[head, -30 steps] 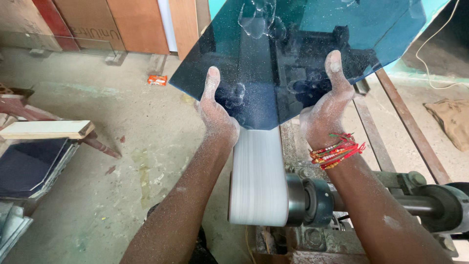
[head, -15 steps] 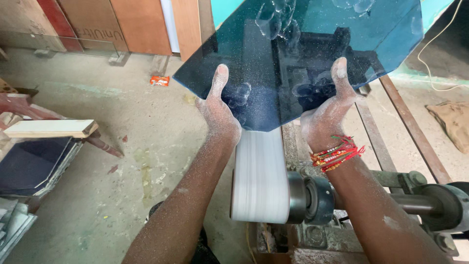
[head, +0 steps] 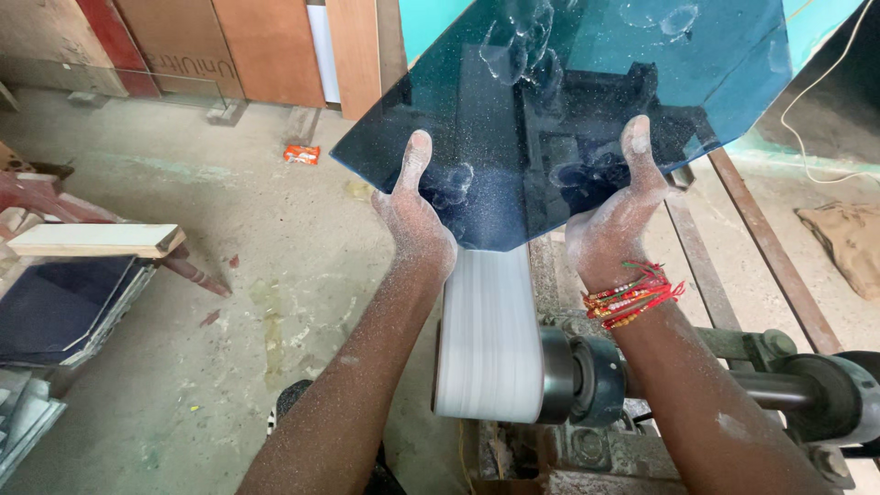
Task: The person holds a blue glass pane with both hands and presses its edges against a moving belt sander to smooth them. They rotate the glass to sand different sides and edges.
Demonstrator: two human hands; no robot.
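Two dusty hands hold a tinted blue glass pane (head: 587, 101) tilted above a white sanding belt (head: 488, 335). The left hand (head: 417, 225) grips its lower left edge, thumb on top, fingers closed underneath. The right hand (head: 616, 225) grips the lower right edge likewise, red bracelets (head: 634, 295) at the wrist. The pane's bottom edge sits just above the belt.

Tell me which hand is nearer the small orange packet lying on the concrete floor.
Left. The left hand grips the tinted glass sheet just right of the small orange packet; the right hand holds the sheet's far side.
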